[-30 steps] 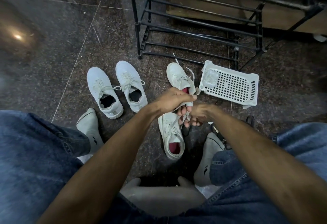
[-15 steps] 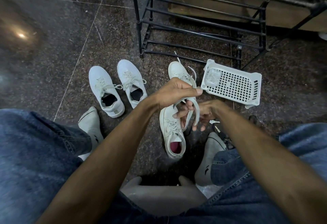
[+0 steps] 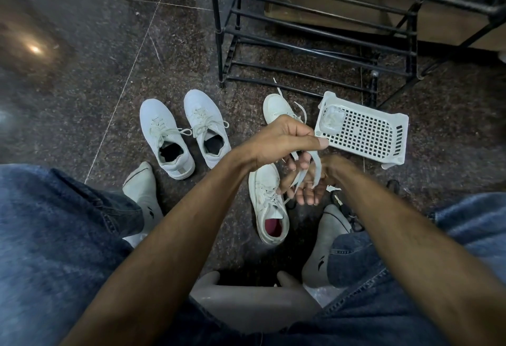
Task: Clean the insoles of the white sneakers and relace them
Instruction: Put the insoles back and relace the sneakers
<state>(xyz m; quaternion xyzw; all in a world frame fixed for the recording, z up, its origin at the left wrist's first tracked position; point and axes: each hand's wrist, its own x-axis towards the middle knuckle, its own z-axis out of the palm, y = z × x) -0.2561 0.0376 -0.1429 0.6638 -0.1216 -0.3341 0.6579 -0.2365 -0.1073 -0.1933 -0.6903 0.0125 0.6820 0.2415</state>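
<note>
My left hand is raised above the sneakers and pinches a flat white shoelace, which hangs down in a loop. Just below it is my right hand, palm up with fingers spread, and the lace strands run over and between those fingers. Under both hands a white sneaker with a red insole lies on the floor, laces loose. Its mate sits farther away, partly hidden by my left hand. A second pair of white sneakers stands to the left, laced and with dark openings.
A white perforated plastic basket lies to the right of my hands. Behind it stands a black metal shoe rack. My socked feet rest on the dark stone floor, and a grey stool edge shows between my knees.
My left hand has risen and moved right, drawing the lace up into a longer loop. My right hand has gone from pinching beside the left to lying spread under the lace.
</note>
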